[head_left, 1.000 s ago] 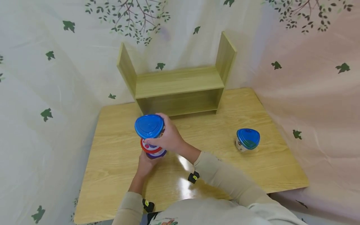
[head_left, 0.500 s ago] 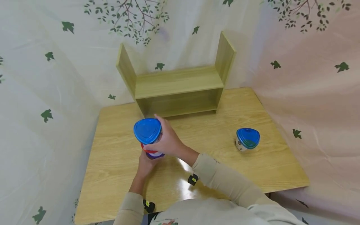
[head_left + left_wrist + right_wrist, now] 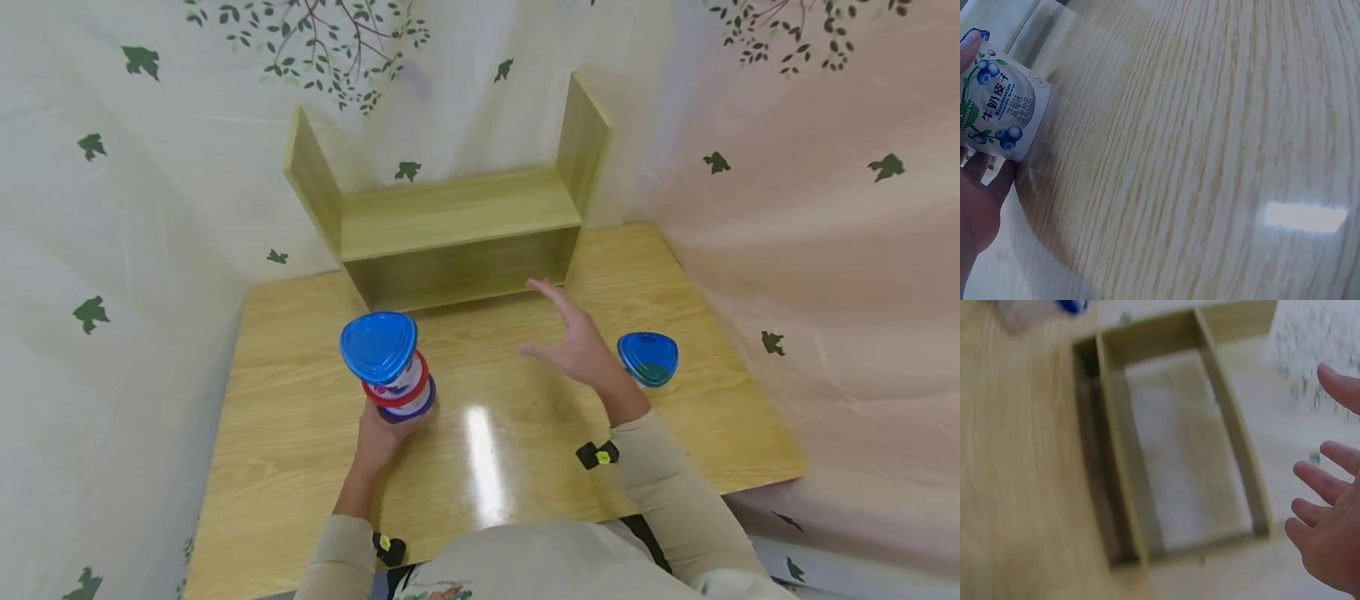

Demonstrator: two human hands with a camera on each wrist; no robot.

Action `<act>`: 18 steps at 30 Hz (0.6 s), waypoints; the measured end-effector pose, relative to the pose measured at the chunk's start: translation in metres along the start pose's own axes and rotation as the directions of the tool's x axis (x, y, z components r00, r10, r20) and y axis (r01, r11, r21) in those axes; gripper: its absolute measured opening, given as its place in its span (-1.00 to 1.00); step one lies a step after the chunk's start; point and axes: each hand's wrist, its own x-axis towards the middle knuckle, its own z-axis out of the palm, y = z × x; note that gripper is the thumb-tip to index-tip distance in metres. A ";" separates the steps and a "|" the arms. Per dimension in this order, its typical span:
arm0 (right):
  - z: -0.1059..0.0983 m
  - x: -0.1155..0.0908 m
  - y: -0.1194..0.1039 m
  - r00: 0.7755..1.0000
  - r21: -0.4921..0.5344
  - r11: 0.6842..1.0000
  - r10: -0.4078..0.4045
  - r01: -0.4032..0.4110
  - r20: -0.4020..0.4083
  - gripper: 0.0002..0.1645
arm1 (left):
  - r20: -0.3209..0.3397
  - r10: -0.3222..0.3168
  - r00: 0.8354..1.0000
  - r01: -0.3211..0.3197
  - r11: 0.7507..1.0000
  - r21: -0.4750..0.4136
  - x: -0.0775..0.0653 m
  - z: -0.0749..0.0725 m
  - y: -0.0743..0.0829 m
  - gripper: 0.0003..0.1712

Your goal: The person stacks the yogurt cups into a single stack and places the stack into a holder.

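Observation:
In the head view three lidded cups form a stack on the left part of the table: a blue-lidded cup (image 3: pixel 378 346) on top, a red-lidded cup (image 3: pixel 397 385) in the middle and a purple-lidded cup (image 3: pixel 412 407) lowest. My left hand (image 3: pixel 377 440) grips the lowest cup, whose label with blueberries (image 3: pixel 1007 103) shows in the left wrist view. Apart from the stack, my right hand (image 3: pixel 581 350) is in the air with fingers spread, holding nothing. Just to its right stands another blue-lidded cup (image 3: pixel 649 358), its lower part mostly hidden by my wrist.
A wooden shelf unit (image 3: pixel 461 212) with two upright sides stands at the back of the table (image 3: pixel 495 375), close behind the stack. Printed cloth (image 3: pixel 195 208) hangs behind and on both sides. The table's right edge lies beyond the separate cup.
My right hand has let go of the blue-lidded cup atop the stack and moved right, its fingers opening. The left hand keeps its grip below. The head view has shifted slightly.

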 end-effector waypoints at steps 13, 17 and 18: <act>-0.104 -0.109 0.124 0.897 -0.050 0.913 0.385 -0.404 -0.218 0.23 | 0.004 0.001 1.000 -0.001 1.000 0.006 -0.001 0.001 0.002 0.05; -0.102 -0.118 0.144 0.873 0.116 0.883 0.467 -0.454 -0.139 0.37 | 0.009 0.000 1.000 0.000 1.000 0.009 -0.003 -0.001 0.008 0.05; -0.100 -0.118 0.148 0.869 0.143 0.876 0.478 -0.460 -0.130 0.39 | 0.009 0.003 1.000 -0.003 1.000 0.007 -0.003 -0.001 0.008 0.05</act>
